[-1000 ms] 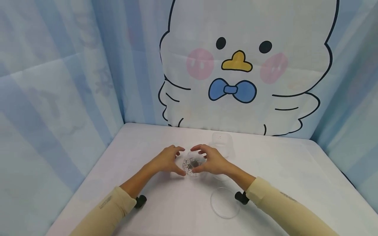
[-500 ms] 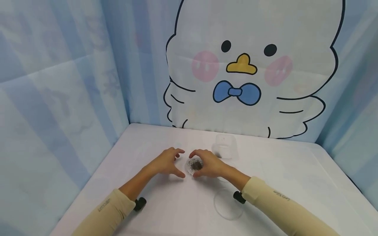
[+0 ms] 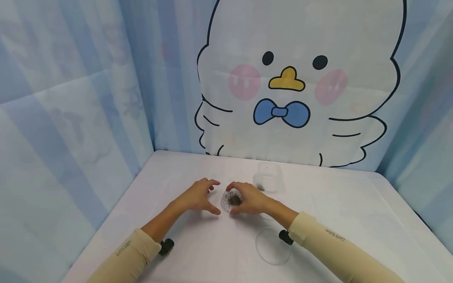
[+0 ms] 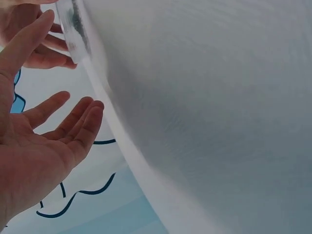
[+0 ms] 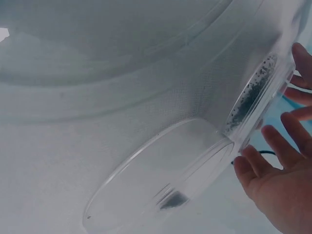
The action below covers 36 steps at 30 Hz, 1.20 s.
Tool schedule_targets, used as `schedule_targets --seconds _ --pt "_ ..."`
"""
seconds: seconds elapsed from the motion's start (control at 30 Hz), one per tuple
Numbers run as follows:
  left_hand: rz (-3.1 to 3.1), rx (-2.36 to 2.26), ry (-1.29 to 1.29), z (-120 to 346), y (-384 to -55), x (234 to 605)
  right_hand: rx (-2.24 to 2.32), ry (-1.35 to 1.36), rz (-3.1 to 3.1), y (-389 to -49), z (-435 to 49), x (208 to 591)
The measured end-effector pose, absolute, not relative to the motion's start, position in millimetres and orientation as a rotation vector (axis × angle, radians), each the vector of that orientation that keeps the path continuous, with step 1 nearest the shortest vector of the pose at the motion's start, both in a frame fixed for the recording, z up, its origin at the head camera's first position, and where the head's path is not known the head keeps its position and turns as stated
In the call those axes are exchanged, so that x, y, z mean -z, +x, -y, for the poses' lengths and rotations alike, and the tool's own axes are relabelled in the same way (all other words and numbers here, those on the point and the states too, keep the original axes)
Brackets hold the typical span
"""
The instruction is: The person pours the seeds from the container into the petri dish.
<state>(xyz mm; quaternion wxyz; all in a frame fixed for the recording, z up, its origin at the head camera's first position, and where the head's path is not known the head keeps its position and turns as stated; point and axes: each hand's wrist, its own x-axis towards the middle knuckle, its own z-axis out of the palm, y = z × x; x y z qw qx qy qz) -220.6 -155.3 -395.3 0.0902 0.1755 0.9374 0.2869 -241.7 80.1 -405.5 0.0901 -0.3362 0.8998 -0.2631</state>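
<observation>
Clear dish (image 3: pixel 224 202) with dark specks (image 3: pixel 234 201) sits in right grip (image 3: pixel 250 199), curled round its side; left grip (image 3: pixel 197 195) is wide, near it, apart. Positioning step, we'd say; next probably calls for steady, level handling.

Two hands (image 3: pixel 199 195) (image 3: pixel 252 199), one speckled dish (image 3: pixel 231 200), one clear ring (image 3: pixel 256 245), two sleeves (image 3: pixel 129 255) (image 3: pixel 336 247)

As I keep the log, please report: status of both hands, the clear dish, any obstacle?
Left hand free, apart from clear dish. Right hand curved round dish, dark bits showing in it. Nothing seen between left hand and dish.
</observation>
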Motion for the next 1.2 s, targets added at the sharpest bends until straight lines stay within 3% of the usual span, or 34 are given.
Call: schedule_targets --seconds 0.53,0.87,1.2 --pt "-2.737 -0.941 0.721 130 -230 388 1.038 -0.982 -2.881 -246 -116 379" --pt "-2.661 -0.955 0.846 99 -225 381 1.062 -0.76 -3.051 -264 -142 364" --pt "-2.666 -0.826 0.901 74 -223 389 1.024 -0.58 -2.826 -290 -165 376"
